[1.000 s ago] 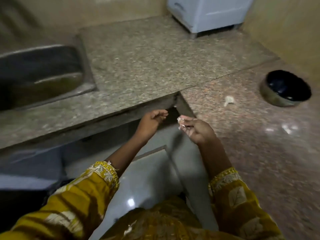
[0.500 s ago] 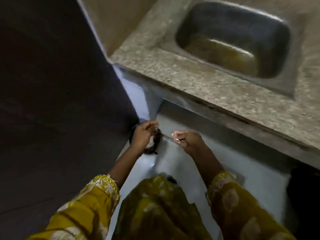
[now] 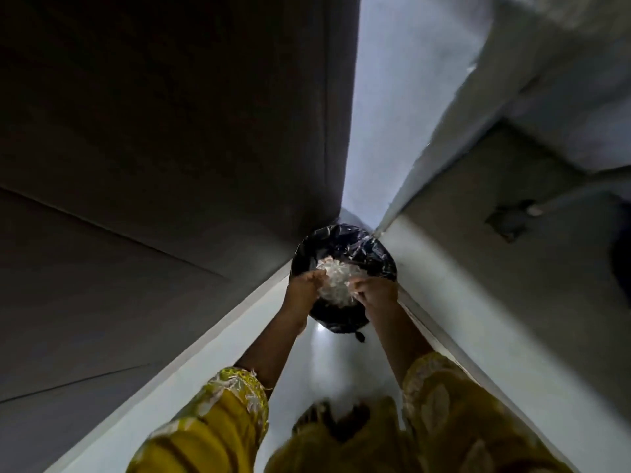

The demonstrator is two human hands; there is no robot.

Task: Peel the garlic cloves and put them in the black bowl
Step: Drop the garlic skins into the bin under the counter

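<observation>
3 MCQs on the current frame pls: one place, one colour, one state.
1. Where are the left hand and right hand?
A) over the bin
B) in a sink
C) flat on a counter

2. What colour is the sleeve?
A) red
B) yellow
C) blue

3. What state is the bin in?
A) empty
B) lidded
C) holds whitish scraps

Answers: 1 A, both hands hang above its open mouth. 2 B, patterned yellow cuffs show. 3 C, a pale papery heap lies inside.
</observation>
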